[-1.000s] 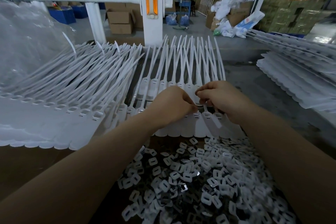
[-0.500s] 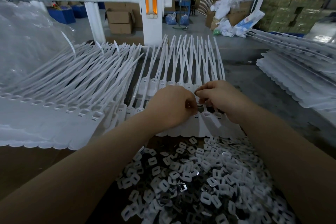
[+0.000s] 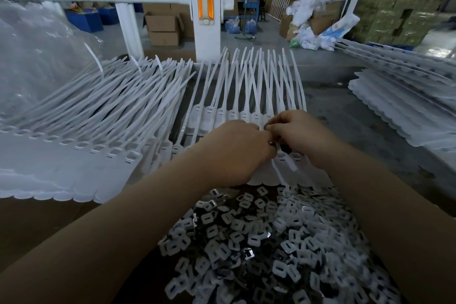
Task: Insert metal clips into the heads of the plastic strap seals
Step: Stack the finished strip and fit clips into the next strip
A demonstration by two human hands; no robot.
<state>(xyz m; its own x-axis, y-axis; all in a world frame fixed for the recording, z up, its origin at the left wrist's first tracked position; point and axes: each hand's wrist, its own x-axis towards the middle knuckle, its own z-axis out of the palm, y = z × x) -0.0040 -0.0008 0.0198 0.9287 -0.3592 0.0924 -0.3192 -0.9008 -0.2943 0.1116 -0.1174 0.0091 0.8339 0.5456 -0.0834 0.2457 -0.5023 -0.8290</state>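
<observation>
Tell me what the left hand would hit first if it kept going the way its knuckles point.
The left hand points forward and right, so it would almost at once meet the right hand, whose fingertips already seem to touch it over the strap seals. Depth is hard to judge.

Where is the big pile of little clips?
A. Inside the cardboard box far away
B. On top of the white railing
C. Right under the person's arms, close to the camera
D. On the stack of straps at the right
C: the pile of clips lies near the camera, below both forearms, just in front of the row of strap seals.

Matt white plastic strap seals point(image 3: 249, 96) lie above shiny metal clips point(image 3: 249, 253) in translucent plastic frames.
</observation>
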